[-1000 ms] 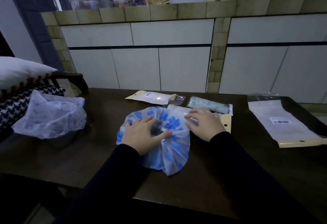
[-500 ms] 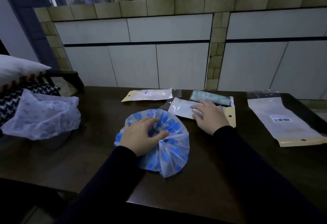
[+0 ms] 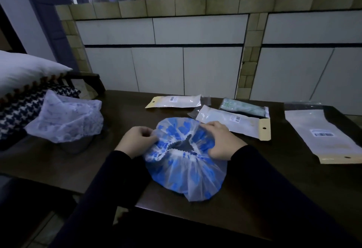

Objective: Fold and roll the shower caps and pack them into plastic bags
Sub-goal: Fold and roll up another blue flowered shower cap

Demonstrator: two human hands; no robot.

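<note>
Both hands hold the blue-patterned shower cap (image 3: 186, 161) by its gathered rim. The left hand (image 3: 136, 141) has its fingers curled round the left side of the rim, pinching the thin plastic. The right hand (image 3: 221, 141) grips the right side in the same way, fingers tucked into the folds. Between the two hands the cap's opening gapes a little and shows dark inside. The cap lies on the dark table (image 3: 284, 179) near its front edge, with its lower part spread out toward the person.

Just behind the right hand lies a white plastic bag (image 3: 233, 120) with a tan header strip and a barcode label. Behind that bag is a clear packet (image 3: 244, 107) with a green roll inside. Farther left at the back of the table lies another white bag (image 3: 174, 101), flat. Well to the right rests a larger white bag (image 3: 321, 136) with its own label. On the left end of the table sits a crumpled heap of pale caps (image 3: 66, 116), beside a white pillow (image 3: 25, 71) and a houndstooth cushion (image 3: 17, 110).
</note>
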